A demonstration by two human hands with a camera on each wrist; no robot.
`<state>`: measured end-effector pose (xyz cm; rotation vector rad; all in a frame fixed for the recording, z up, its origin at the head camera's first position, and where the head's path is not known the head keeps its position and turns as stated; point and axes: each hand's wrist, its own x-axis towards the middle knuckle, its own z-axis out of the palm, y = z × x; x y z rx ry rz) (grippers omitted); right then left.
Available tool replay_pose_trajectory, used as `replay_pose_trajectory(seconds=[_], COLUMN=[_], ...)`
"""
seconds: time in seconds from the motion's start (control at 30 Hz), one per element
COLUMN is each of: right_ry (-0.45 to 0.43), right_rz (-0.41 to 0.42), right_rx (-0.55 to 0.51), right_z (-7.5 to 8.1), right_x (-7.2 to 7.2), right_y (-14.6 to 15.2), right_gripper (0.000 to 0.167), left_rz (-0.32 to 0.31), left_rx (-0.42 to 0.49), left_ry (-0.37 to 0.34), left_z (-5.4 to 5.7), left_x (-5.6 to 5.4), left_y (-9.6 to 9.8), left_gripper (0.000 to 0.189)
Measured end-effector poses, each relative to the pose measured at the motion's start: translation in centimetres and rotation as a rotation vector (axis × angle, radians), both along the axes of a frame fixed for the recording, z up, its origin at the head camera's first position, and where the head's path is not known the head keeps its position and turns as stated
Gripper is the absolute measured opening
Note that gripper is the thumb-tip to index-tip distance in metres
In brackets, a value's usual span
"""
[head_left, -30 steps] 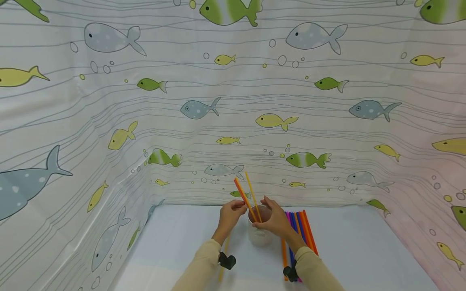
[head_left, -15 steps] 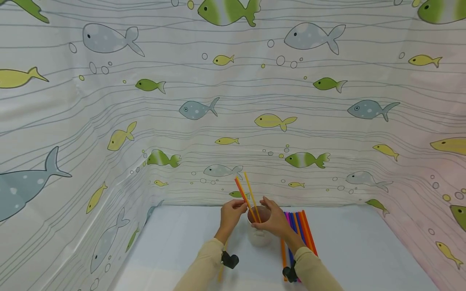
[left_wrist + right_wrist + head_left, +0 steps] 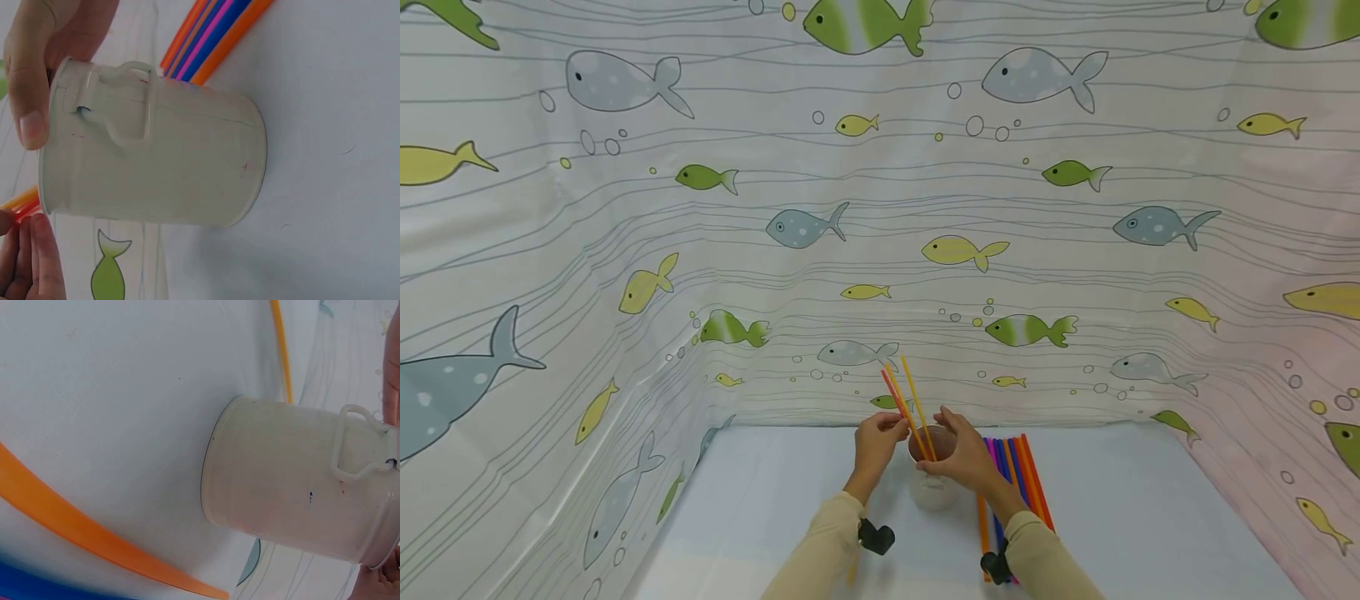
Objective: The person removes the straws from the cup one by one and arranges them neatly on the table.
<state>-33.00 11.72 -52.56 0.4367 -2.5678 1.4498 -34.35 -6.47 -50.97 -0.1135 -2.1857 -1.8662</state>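
Note:
A white pot [image 3: 931, 493] with small loop handles stands upright on the table, seen sideways in both wrist views. My left hand [image 3: 876, 446] is at its left rim, pinching a red straw [image 3: 891, 387] and seemingly the orange straw [image 3: 20, 197] beside it. A yellow straw [image 3: 916, 400] leans from the pot's mouth. With the thumb in front and fingers around the far side, my right hand [image 3: 967, 454] grips the pot's rim. In the right wrist view only parts of the left hand [image 3: 392, 372] and right hand [image 3: 378, 581] show.
Right of the pot lie several orange, blue and pink straws [image 3: 1030, 479], partly under the right forearm. Another yellow straw [image 3: 852, 573] lies by the left forearm. A fish-patterned curtain [image 3: 880, 192] encloses the white table [image 3: 1135, 500] at the back and sides.
Both hands stay nearly in place at the pot. The red straw's upper end now stands slightly farther from the orange one. The head view has shifted a little.

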Motion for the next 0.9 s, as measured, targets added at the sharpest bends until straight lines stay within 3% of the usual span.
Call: replay_pose_trajectory(seconds=[0.4, 0.73, 0.9], right_ry=[-0.001, 0.018, -0.001], right_rz=[-0.002, 0.013, 0.007], right_rx=[-0.011, -0.005, -0.010], right_z=[0.2, 0.1, 0.1], right_x=[0.2, 0.0, 0.0], right_y=[0.0, 0.0, -0.1], right_gripper=[0.112, 0.113, 0.114], left_rz=[-0.016, -0.043, -0.028], left_rx=[0.029, 0.034, 0.034], left_ry=[0.028, 0.147, 0.168], left_z=[0.5, 3.4, 4.8], left_x=[-0.1, -0.2, -0.1], left_y=[-0.5, -1.8, -2.7], left_gripper=[0.017, 0.021, 0.019])
